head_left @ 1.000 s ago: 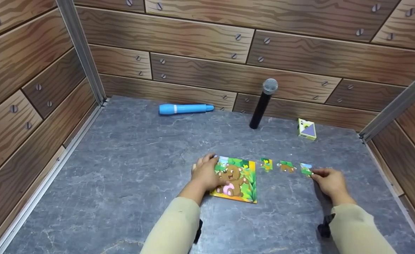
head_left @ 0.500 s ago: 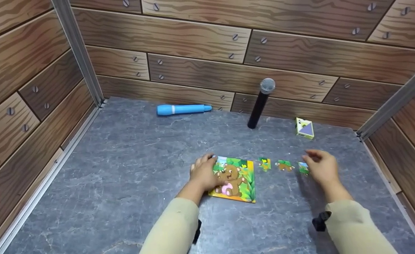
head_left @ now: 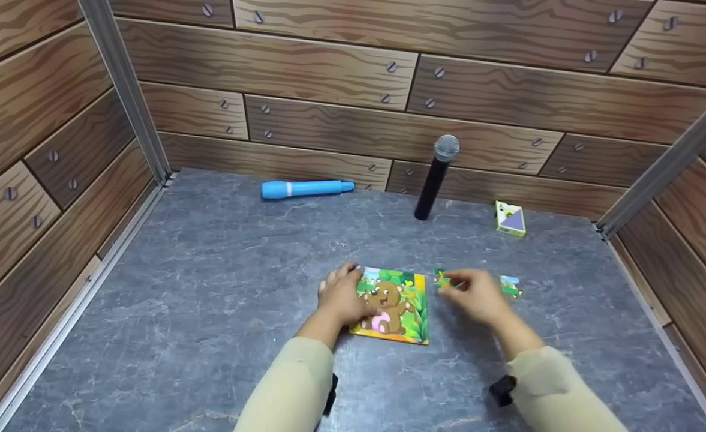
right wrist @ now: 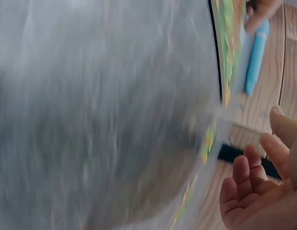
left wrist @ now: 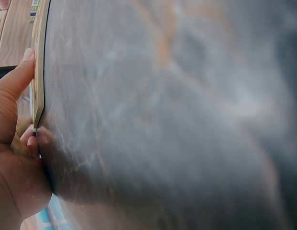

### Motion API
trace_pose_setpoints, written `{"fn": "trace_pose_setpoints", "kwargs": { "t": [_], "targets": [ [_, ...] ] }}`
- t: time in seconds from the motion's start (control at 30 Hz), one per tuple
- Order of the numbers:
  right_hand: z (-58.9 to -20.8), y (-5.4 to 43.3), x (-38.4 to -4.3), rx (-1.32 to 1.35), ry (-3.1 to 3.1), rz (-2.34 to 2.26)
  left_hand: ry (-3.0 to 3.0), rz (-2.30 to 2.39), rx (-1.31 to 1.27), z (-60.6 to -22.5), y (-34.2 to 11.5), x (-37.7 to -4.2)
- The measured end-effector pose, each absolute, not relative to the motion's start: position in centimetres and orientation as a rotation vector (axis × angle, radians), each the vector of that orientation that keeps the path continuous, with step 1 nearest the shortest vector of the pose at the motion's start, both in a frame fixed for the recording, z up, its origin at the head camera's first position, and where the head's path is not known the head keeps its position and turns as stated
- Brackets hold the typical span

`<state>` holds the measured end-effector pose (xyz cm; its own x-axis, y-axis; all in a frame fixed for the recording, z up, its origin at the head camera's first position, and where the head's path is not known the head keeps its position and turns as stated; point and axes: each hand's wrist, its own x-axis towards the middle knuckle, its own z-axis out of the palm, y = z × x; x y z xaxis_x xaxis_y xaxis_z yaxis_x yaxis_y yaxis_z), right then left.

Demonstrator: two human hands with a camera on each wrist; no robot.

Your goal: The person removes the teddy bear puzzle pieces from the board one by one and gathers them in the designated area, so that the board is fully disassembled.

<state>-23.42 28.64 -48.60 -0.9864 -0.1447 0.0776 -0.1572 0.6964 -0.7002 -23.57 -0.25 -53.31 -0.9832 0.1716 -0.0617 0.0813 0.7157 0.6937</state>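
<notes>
A square puzzle board [head_left: 409,315] with a bear picture lies flat on the grey table. My left hand [head_left: 342,300] holds its left edge, thumb over the picture and fingers along the side; the left wrist view shows the thumb [left wrist: 20,74] against the board's edge. My right hand [head_left: 475,297] hovers just right of the board, thumb and forefinger close to a small puzzle piece [head_left: 440,278]. In the right wrist view this hand [right wrist: 266,179] has loosely bent fingers with nothing between them. A second puzzle piece [head_left: 511,285] lies farther right. The hand hides the middle piece in the head view.
At the back lie a blue marker-shaped stick [head_left: 308,189] and a small card box [head_left: 510,218]. A black microphone [head_left: 433,180] stands upright between them. Wood-patterned walls [head_left: 323,117] with metal corner posts enclose the table [head_left: 221,258].
My right hand has let go of the rightmost piece, risen, and moved left to the piece nearest the board. My left hand has stayed on the board. The head view has shifted slightly.
</notes>
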Motion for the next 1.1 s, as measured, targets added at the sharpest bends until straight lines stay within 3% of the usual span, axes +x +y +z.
{"fn": "trace_pose_setpoints", "kwargs": {
  "t": [0.27, 0.6, 1.1],
  "targets": [
    [-50.2, 25.5, -23.1, 0.302, -2.96, 1.207, 2.797, 1.111, 0.196, -53.4, -0.3, -23.7],
    [-51.6, 23.9, -22.2, 0.161, -3.086, 1.063, 2.77, 1.121, 0.205, -54.1, 0.0, -23.3],
    [-51.0, 23.4, -22.5, 0.158, -3.15, 0.968, 2.833, 1.047, 0.318, -52.9, 1.1, -22.0]
  ]
}}
